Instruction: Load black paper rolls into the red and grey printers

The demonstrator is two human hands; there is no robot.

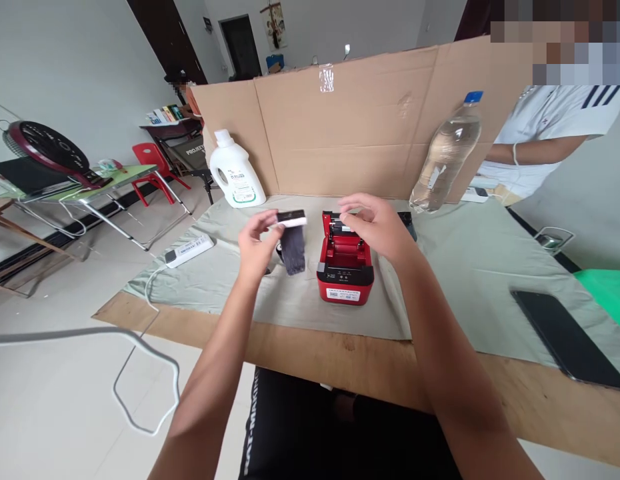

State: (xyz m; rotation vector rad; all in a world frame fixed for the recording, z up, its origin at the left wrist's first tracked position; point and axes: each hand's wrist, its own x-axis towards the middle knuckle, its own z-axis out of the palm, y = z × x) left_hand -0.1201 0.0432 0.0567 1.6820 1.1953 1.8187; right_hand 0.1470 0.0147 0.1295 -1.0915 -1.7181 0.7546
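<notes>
My left hand (259, 240) pinches a dark grey strip with a black-and-white top end (293, 250) between thumb and fingers; its exact kind is unclear. It hangs above the cloth, left of a small red-and-black printer (346, 283). The printer stands upright with its lid raised and its red inner compartment showing. My right hand (373, 223) is over the lid's right side, fingers loosely curved and apart, with nothing visible in them. Whether it touches the lid I cannot tell. Partly hidden behind that hand lies a dark object (407, 223). Small black items sit behind the strip.
A cardboard panel (340, 133) stands at the back, with a white detergent bottle (237, 173) and a clear water bottle (447, 157) before it. A power strip (190, 251) lies left, a phone (570, 337) right. Another person (535, 127) is beyond the right edge.
</notes>
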